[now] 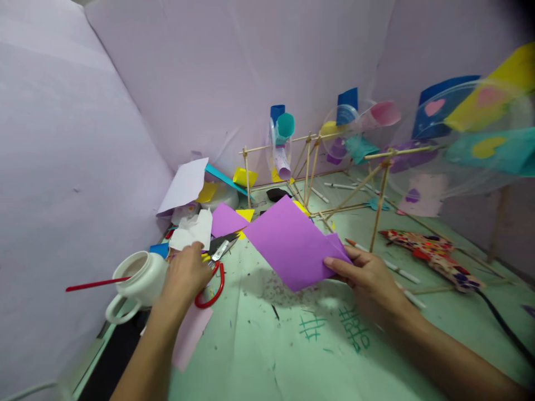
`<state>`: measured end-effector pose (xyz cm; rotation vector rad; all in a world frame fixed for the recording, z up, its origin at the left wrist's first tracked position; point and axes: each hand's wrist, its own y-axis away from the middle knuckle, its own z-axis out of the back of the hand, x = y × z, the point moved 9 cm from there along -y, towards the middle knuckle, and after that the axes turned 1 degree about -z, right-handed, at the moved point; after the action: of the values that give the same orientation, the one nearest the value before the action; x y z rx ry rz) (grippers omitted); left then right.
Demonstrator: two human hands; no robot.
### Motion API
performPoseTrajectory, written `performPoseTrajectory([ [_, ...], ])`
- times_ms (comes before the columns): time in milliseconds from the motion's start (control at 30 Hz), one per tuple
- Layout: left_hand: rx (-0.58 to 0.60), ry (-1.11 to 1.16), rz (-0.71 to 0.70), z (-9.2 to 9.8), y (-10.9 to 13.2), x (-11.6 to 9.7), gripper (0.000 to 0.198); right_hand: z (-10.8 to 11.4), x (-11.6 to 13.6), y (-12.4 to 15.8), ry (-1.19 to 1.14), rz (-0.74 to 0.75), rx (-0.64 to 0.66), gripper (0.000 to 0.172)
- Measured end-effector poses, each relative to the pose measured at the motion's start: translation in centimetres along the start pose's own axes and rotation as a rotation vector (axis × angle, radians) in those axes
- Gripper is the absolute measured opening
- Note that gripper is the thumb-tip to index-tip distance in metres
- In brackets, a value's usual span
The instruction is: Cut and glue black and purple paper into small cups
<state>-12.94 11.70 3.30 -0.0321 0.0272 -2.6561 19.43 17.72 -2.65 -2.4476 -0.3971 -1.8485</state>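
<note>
My right hand (363, 273) pinches a purple sheet of paper (288, 245) at its right corner, thumb on top, and holds it raised over the table. A smaller purple piece shows behind that corner. On the left, my left hand (189, 272) is curled downward over the pile, its fingertips mostly hidden; what they hold, if anything, cannot be made out. Right beside it lie scissors with red handles (221, 287) and a utility knife (220, 250). Crumpled white paper (192, 229) and another purple paper (225, 220) lie just beyond.
A white mug (144, 273) with a red stick stands at left. Stick frames (309, 167) carry clear discs with coloured paper tubes (285, 127). A patterned glue gun (434, 253) with a black cord lies at right. Pens and a pink paper (190, 337) are on the green table (251, 356).
</note>
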Motion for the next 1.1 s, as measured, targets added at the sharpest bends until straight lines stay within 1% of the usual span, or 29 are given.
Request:
performPoseTrajectory([
  [100, 0.041, -0.074, -0.065, -1.9, 1.4, -1.0, 0.047, -0.5, 0.3, 0.1, 0.048, 0.048, 0.026, 0.02],
  [167, 0.049, -0.108, -0.101, -2.6, 1.6, -1.4, 0.045, -1.0, 0.5, 0.2, 0.074, 0.077, 0.051, 0.016],
  [300, 0.032, -0.147, -0.132, -3.3, 1.6, -1.6, 0.029, -1.0, 0.8, 0.3, 0.086, 0.091, 0.028, 0.014],
  [433, 0.024, -0.169, -0.111, -3.5, 1.7, -1.6, 0.023, -1.0, 1.1, 0.2, 0.093, 0.102, 0.022, 0.015],
  [500, 0.002, -0.179, -0.092, -3.0, 1.8, -1.5, 0.027, -1.0, 1.1, 0.3, 0.093, 0.103, 0.03, 0.015],
  [567, -0.076, -0.162, -0.071, -1.7, 1.9, -1.2, 0.038, -1.0, 1.2, 0.3, 0.079, 0.098, 0.034, 0.015],
  [633, -0.157, -0.071, -0.03, -0.3, 1.8, -0.5, 0.045, -0.9, 1.1, 0.4, 0.061, 0.089, 0.021, 0.016],
  [667, -0.171, -0.007, -0.003, 0.1, 1.7, 0.1, 0.046, -0.8, 1.1, 0.4, 0.054, 0.084, 0.013, 0.018],
  [767, -0.126, 0.107, 0.063, -0.1, 1.3, 1.6, 0.042, -0.7, 0.7, 0.2, 0.043, 0.07, 0.015, 0.02],
  [833, -0.085, 0.104, 0.052, -0.6, 1.0, 1.9, 0.036, -0.8, 0.4, 0.1, 0.049, 0.064, 0.033, 0.021],
  [933, -0.049, 0.086, 0.006, -1.4, 1.0, 1.6, 0.028, -0.7, 0.1, 0.0, 0.061, 0.061, 0.039, 0.022],
  [1100, 0.01, 0.045, -0.056, -2.6, 1.2, 0.1, 0.013, -0.7, 0.0, 0.0, 0.078, 0.063, 0.037, 0.021],
])
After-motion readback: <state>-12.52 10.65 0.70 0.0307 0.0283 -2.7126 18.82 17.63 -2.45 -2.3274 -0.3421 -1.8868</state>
